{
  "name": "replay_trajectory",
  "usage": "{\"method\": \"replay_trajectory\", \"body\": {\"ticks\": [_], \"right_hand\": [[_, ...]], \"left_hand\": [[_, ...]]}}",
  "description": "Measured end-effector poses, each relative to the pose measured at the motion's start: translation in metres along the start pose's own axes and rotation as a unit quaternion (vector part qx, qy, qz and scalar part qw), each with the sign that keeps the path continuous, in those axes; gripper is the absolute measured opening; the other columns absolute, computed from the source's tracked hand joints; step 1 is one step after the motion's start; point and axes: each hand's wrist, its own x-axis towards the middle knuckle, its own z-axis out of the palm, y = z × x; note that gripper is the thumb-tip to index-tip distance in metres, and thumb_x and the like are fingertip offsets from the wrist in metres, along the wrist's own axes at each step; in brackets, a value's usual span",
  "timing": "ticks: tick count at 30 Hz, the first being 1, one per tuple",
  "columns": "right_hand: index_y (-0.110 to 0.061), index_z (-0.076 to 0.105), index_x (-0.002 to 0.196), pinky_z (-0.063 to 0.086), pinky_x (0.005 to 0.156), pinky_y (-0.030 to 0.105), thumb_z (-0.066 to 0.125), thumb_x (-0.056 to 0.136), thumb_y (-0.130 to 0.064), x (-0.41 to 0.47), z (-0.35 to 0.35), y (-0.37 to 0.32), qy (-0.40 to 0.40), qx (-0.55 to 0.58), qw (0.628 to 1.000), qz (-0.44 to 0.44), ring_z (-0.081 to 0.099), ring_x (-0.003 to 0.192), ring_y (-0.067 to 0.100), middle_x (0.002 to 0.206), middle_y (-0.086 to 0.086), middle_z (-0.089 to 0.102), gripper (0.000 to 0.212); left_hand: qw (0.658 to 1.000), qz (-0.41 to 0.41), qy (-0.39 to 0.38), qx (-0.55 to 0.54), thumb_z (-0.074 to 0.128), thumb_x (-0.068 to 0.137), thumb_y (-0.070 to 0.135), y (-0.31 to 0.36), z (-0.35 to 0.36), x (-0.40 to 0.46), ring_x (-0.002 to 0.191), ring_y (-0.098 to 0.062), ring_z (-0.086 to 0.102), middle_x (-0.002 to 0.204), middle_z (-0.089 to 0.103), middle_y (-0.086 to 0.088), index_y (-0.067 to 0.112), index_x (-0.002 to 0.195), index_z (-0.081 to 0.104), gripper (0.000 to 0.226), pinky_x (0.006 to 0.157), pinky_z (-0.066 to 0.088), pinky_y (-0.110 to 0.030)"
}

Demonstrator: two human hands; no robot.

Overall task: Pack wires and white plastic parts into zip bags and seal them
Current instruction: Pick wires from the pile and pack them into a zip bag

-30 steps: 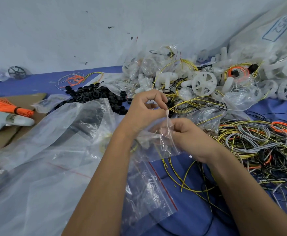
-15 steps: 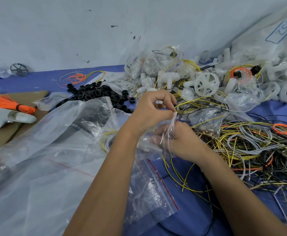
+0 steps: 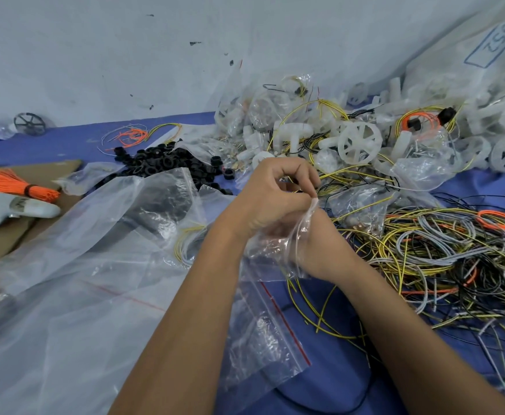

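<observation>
Blue work surface [image 3: 332, 381] against a white wall, left hand [image 3: 270, 199] pinching the top of a small clear zip bag [image 3: 278, 247], right hand [image 3: 320, 250] gripping it from below, wires [image 3: 455, 259] heaped just right, white plastic parts [image 3: 360, 142] piled behind.

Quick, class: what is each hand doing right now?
Left hand: pinching the top edge of the small zip bag.
Right hand: gripping that same bag.

Bag [image 3: 287, 244] corner—higher, tauter than before

Blue table [image 3: 329, 393] carries wires [image 3: 443, 259] (tangled), bags [image 3: 65, 295].
</observation>
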Motion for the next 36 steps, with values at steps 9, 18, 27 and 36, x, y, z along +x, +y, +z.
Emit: {"method": "replay_trajectory", "body": {"ticks": [9, 18, 27, 36], "right_hand": [[-0.016, 0.069, 0.085, 0.055, 0.074, 0.042, 0.059, 0.089, 0.014, 0.001, 0.006, -0.006, -0.068, -0.005, 0.998, -0.016, 0.062, 0.077, 0.017, 0.081, 0.003, 0.067, 0.031], [-0.016, 0.073, 0.109, 0.042, 0.088, 0.010, 0.071, 0.094, -0.011, -0.001, 0.011, -0.005, -0.225, -0.109, 0.967, -0.055, 0.060, 0.095, -0.006, 0.103, -0.017, 0.067, 0.016], [-0.004, 0.070, 0.078, 0.043, 0.051, 0.037, 0.048, 0.097, -0.004, 0.005, -0.008, 0.003, 0.068, 0.140, 0.974, 0.167, 0.056, 0.057, 0.026, 0.066, 0.014, 0.061, 0.029], [-0.029, 0.073, 0.096, 0.057, 0.056, 0.044, 0.072, 0.088, -0.043, 0.000, -0.020, 0.005, 0.095, -0.101, 0.985, 0.099, 0.059, 0.047, 0.021, 0.050, 0.002, 0.058, 0.015]], "left_hand": [[1.000, -0.013, -0.001, -0.006, 0.061, 0.070, -0.021, 0.000, -0.003, -0.002, 0.083, -0.011, 0.058, 0.091, 0.064, -0.006, 0.010, 0.066, 0.063, 0.031, 0.076, 0.043, -0.036], [0.999, -0.039, -0.027, 0.004, 0.063, 0.073, -0.025, -0.011, 0.004, -0.002, 0.084, -0.013, 0.059, 0.091, 0.064, -0.008, 0.004, 0.067, 0.065, 0.030, 0.077, 0.046, -0.036], [0.980, -0.075, 0.182, -0.021, 0.057, 0.070, -0.021, -0.040, -0.001, -0.001, 0.067, -0.003, 0.061, 0.073, 0.068, 0.010, 0.015, 0.060, 0.064, 0.038, 0.058, 0.049, -0.021], [0.927, -0.140, 0.345, 0.031, 0.064, 0.059, 0.011, -0.057, -0.007, -0.004, 0.071, -0.021, 0.054, 0.075, 0.065, -0.017, 0.022, 0.056, 0.063, 0.012, 0.068, 0.044, -0.035]]}}
